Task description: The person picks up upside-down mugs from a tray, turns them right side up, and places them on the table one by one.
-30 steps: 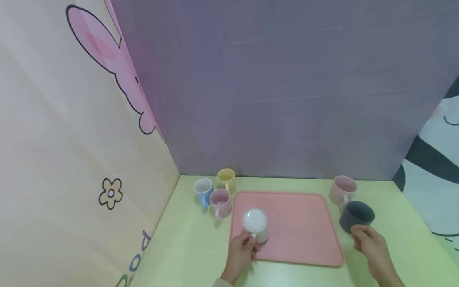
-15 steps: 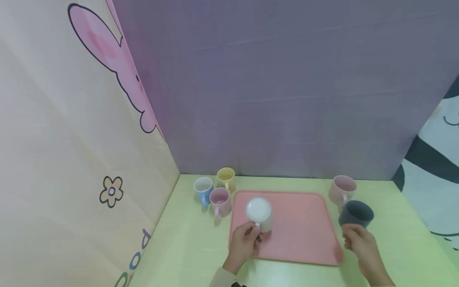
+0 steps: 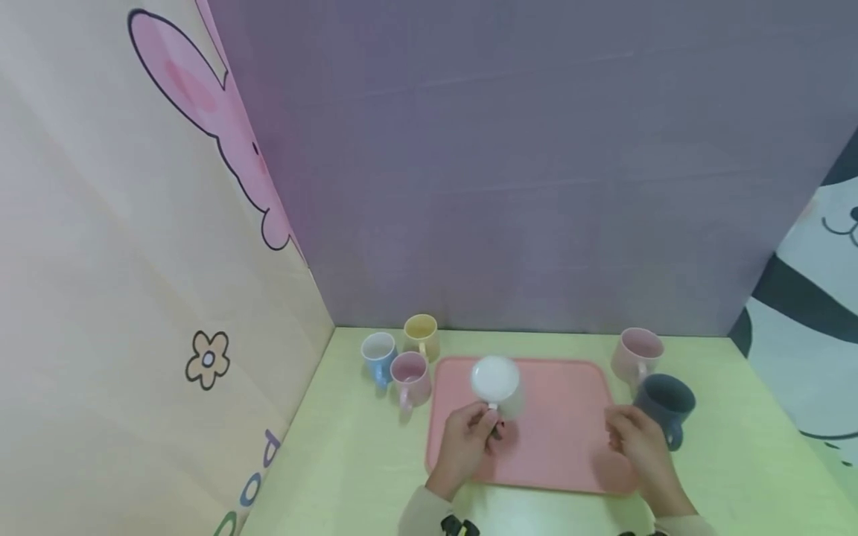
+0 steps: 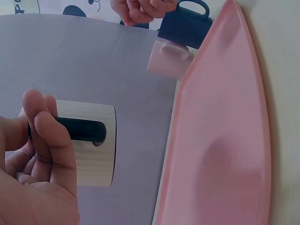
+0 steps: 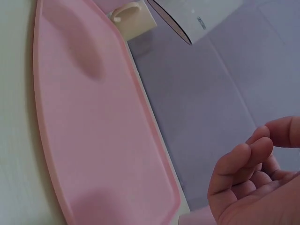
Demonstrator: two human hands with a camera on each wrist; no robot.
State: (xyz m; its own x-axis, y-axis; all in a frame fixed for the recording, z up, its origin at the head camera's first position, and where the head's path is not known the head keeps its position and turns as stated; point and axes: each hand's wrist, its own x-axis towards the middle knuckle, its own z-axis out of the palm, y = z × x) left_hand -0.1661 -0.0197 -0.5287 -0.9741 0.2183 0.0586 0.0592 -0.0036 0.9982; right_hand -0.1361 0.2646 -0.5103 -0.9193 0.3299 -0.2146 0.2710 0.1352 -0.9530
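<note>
My left hand (image 3: 465, 443) pinches the handle (image 4: 82, 129) of a white mug (image 3: 496, 378). The mug hangs upside down above the pink tray (image 3: 563, 439), its dark-edged rim toward the tray. In the left wrist view the handle is dark green, with fingers and thumb round it. My right hand (image 3: 637, 439) hovers over the tray's right side, fingers loosely curled and nothing between them, as the right wrist view also shows. Just right of it stands a dark blue mug (image 3: 663, 398), upright, its handle toward the front. A pale pink mug (image 3: 633, 357) stands behind that one.
Left of the tray three upright mugs are grouped: one light blue (image 3: 379, 361), one yellow (image 3: 427, 344), one pink (image 3: 412, 383). A grey-purple backdrop (image 3: 523, 186) rises behind the pale green table (image 3: 348, 461). A patterned panel (image 3: 167, 275) closes the left side.
The left hand has carried the upside-down white mug farther back and a little right over the tray. The right hand has left the dark blue mug and moved left; the mug's handle now shows.
</note>
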